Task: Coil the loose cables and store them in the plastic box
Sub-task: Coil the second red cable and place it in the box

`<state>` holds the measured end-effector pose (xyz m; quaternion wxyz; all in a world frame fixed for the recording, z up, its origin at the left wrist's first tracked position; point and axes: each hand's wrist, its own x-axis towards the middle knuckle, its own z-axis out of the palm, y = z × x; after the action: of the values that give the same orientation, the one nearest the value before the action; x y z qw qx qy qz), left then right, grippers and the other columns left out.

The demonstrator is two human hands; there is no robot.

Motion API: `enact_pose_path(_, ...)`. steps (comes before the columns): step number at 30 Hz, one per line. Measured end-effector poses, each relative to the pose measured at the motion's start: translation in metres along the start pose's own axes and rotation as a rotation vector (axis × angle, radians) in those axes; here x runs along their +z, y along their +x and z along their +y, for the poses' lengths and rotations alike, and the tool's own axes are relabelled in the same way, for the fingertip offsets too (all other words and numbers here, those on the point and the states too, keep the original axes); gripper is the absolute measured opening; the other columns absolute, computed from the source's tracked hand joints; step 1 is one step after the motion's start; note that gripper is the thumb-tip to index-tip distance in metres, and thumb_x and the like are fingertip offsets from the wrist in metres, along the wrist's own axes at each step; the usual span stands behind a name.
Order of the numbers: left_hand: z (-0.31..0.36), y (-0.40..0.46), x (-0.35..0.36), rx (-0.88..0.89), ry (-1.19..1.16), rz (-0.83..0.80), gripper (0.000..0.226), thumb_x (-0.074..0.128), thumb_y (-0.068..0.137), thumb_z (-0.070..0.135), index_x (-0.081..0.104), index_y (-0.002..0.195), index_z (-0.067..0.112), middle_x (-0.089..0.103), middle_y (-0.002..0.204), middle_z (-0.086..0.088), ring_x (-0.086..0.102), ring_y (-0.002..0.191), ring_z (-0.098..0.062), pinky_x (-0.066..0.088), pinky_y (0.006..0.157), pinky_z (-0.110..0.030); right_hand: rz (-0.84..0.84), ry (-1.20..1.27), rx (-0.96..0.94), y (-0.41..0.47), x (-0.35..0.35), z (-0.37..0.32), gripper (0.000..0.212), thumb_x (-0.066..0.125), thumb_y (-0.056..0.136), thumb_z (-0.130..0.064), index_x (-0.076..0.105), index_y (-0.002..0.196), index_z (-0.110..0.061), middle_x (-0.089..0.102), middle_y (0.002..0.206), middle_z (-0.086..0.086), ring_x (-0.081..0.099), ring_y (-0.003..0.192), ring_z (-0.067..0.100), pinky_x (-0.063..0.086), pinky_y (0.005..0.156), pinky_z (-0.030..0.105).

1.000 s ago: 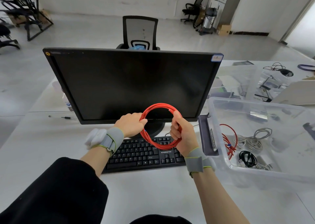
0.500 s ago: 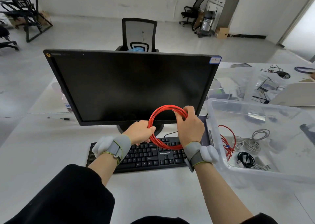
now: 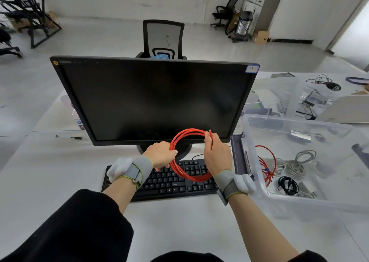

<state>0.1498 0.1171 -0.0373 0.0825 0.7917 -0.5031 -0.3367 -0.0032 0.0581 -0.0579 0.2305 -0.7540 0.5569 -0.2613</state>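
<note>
Red cable [image 3: 186, 162] light, springy, wants to uncoil. Left hand [image 3: 162, 156] grips bundled loops; right hand [image 3: 216, 154] pinches loose end. Hold across all strands.

White desk [image 3: 60, 182] carries everything. Black monitor [image 3: 151, 100] stands on its round base at the middle, screen dark. Black keyboard [image 3: 169, 184] lies flat just in front of the base. Clear plastic box [image 3: 311, 204] sits on the right side, near edge close to the keyboard's right end, lid off. A grey lid [image 3: 239, 158] stands on edge between keyboard and box, touching the box wall. Small screwdriver-like tool [image 3: 68, 137] lies left of the monitor. Behind the box: more clear plastic containers [image 3: 279, 96], a black cable bundle [image 3: 327, 83], a pale flat board [image 3: 347, 110] at the right edge.
</note>
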Motion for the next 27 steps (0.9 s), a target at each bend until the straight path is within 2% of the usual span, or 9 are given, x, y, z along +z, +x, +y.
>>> enact_pose_path(2, -0.004, 0.001, 0.005, -0.005, -0.028, 0.004, 0.028, 0.035, 0.099, 0.027, 0.05, 0.08, 0.012, 0.06, 0.064, 0.001, 0.053, 0.049, -0.018, 0.045, 0.057, -0.025, -0.011, 0.12, 0.067, 0.001, 0.001, -0.002, 0.043, 0.026, 0.102, -0.038, 0.059, 0.094, -0.011, 0.064, 0.083, 0.007, 0.058, 0.082, 0.026, 0.045, 0.076, 0.037)
enact_pose_path(3, -0.006, 0.001, 0.007, -0.002, -0.03, 0.01, 0.027, 0.035, 0.099, 0.027, 0.049, 0.08, 0.013, 0.059, 0.064, 0.001, 0.052, 0.049, -0.018, 0.045, 0.056, -0.025, -0.019, 0.193, 0.1, 0.003, 0.001, -0.003, 0.046, 0.026, 0.102, -0.038, 0.06, 0.086, -0.012, 0.061, 0.075, 0.003, 0.055, 0.076, 0.021, 0.043, 0.075, 0.035)
enact_pose_path(6, -0.008, 0.001, 0.007, 0.021, -0.009, 0.038, 0.024, 0.034, 0.099, 0.027, 0.048, 0.083, 0.015, 0.059, 0.065, 0.0, 0.053, 0.049, -0.018, 0.044, 0.056, -0.025, -0.047, 0.482, 0.249, 0.006, 0.004, -0.003, 0.052, 0.027, 0.102, -0.039, 0.057, 0.066, -0.016, 0.04, 0.051, -0.004, 0.041, 0.052, 0.012, 0.035, 0.056, 0.028)
enact_pose_path(10, -0.012, 0.004, 0.003, 0.049, 0.004, 0.073, 0.023, 0.036, 0.1, 0.03, 0.048, 0.086, 0.017, 0.061, 0.072, -0.001, 0.053, 0.052, -0.016, 0.045, 0.061, -0.027, -0.179, 0.894, 0.454, 0.006, 0.001, -0.001, 0.059, 0.024, 0.102, -0.043, 0.058, 0.068, -0.009, 0.024, 0.037, -0.004, 0.02, 0.032, 0.009, 0.022, 0.036, 0.02)
enact_pose_path(15, -0.016, 0.004, 0.004, 0.07, 0.037, 0.094, 0.022, 0.037, 0.097, 0.031, 0.047, 0.084, 0.017, 0.064, 0.085, -0.005, 0.059, 0.076, -0.024, 0.049, 0.081, -0.038, -0.401, 1.175, 0.54, 0.008, -0.004, 0.009, 0.062, 0.02, 0.102, -0.047, 0.056, 0.071, -0.007, 0.023, 0.034, -0.006, 0.016, 0.027, 0.007, 0.02, 0.032, 0.017)
enact_pose_path(18, -0.019, 0.004, 0.002, 0.085, 0.039, 0.097, 0.021, 0.038, 0.097, 0.032, 0.05, 0.087, 0.017, 0.065, 0.091, -0.006, 0.06, 0.088, -0.027, 0.047, 0.084, -0.038, -0.533, 1.378, 0.656, 0.007, -0.003, 0.015, 0.06, 0.02, 0.101, -0.047, 0.054, 0.072, -0.008, 0.023, 0.033, -0.006, 0.017, 0.024, 0.005, 0.017, 0.028, 0.014)
enact_pose_path(22, -0.021, 0.007, -0.003, 0.114, 0.126, 0.166, 0.022, 0.038, 0.099, 0.034, 0.046, 0.082, 0.021, 0.064, 0.092, -0.004, 0.057, 0.088, -0.027, 0.041, 0.082, -0.037, -0.661, 1.613, 0.719, 0.006, -0.002, 0.014, 0.052, 0.02, 0.103, -0.041, 0.048, 0.073, -0.009, 0.023, 0.03, -0.007, 0.02, 0.02, 0.003, 0.017, 0.024, 0.015)
enact_pose_path(25, -0.024, 0.008, -0.008, 0.1, 0.164, 0.162, 0.023, 0.036, 0.099, 0.035, 0.046, 0.083, 0.022, 0.064, 0.093, -0.004, 0.057, 0.089, -0.029, 0.04, 0.08, -0.037, -0.688, 1.648, 0.734, 0.007, 0.0, 0.01, 0.049, 0.021, 0.103, -0.039, 0.046, 0.073, -0.01, 0.023, 0.029, -0.007, 0.02, 0.02, 0.004, 0.017, 0.024, 0.015)
enact_pose_path(27, -0.025, 0.008, -0.009, 0.081, 0.185, 0.126, 0.024, 0.035, 0.099, 0.036, 0.049, 0.09, 0.019, 0.063, 0.093, -0.004, 0.057, 0.09, -0.028, 0.04, 0.08, -0.036, -0.68, 1.563, 0.73, 0.01, 0.001, 0.006, 0.052, 0.021, 0.103, -0.043, 0.047, 0.073, -0.01, 0.023, 0.031, -0.007, 0.019, 0.021, 0.004, 0.017, 0.025, 0.015)
